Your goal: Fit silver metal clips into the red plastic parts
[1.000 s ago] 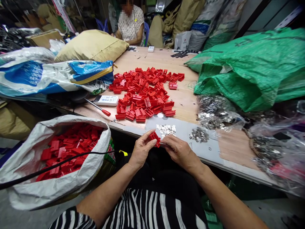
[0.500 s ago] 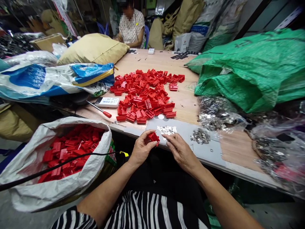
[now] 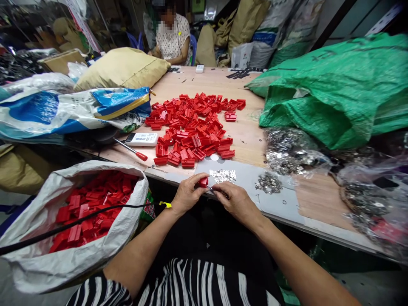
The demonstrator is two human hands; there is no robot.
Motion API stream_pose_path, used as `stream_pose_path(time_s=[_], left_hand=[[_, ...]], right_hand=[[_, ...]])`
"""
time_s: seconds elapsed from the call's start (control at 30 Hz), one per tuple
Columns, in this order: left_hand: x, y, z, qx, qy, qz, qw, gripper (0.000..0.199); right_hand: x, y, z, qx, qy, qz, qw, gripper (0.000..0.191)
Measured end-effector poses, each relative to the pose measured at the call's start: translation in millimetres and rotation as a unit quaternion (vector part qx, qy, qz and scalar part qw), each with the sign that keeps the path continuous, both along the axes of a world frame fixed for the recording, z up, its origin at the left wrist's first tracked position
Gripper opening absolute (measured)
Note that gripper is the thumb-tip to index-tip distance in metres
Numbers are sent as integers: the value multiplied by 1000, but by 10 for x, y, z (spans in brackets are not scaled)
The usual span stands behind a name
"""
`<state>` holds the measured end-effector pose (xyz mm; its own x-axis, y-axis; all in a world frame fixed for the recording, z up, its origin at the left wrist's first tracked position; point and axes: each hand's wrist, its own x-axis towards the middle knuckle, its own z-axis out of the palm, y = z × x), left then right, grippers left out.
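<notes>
At the table's near edge, my left hand (image 3: 188,194) pinches a small box-shaped red plastic part (image 3: 203,182) between thumb and fingertips. My right hand (image 3: 235,202) is closed on a thin dark metal tool (image 3: 210,188), most of it hidden by the fingers. The tool's tip meets the right side of the red part; whether it goes inside I cannot tell. Just beyond the hands, a patch of small shiny metal pieces (image 3: 223,175) lies on a grey sheet (image 3: 248,169), with a second small metal pile (image 3: 268,182) to the right.
A heap of red parts (image 3: 191,127) covers the table's middle. At left stands an open white sack (image 3: 32,272) of red parts; a black cord (image 3: 105,209) crosses it. A red-handled screwdriver (image 3: 140,155) lies nearby. Green sack (image 3: 338,85) at right; a person (image 3: 174,38) sits opposite.
My right hand has moved left, bringing the tool's tip from a short gap up to the red part. My left hand has turned the part slightly.
</notes>
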<state>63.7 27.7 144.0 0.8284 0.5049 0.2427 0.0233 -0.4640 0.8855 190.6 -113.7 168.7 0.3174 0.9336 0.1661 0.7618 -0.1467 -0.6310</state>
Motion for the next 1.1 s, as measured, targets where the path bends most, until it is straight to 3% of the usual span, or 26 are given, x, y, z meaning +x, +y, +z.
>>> stream_pose_path(time_s=[0.53, 0.8, 0.93, 1.1], left_hand=[[-6, 26, 26, -14, 16, -9, 1000, 34], [8, 26, 3, -20, 13, -5, 1000, 31], [10, 6, 3, -31, 6, 0, 999, 30], [-60, -94, 43, -49, -21, 29, 998, 28]], right_hand=[[4, 2, -8, -13, -18, 8, 1000, 18], [-186, 129, 122, -107, -64, -61, 990, 18], [-200, 125, 136, -130, -74, -65, 987, 18], [-128, 11, 54, -47, -21, -32, 998, 22]])
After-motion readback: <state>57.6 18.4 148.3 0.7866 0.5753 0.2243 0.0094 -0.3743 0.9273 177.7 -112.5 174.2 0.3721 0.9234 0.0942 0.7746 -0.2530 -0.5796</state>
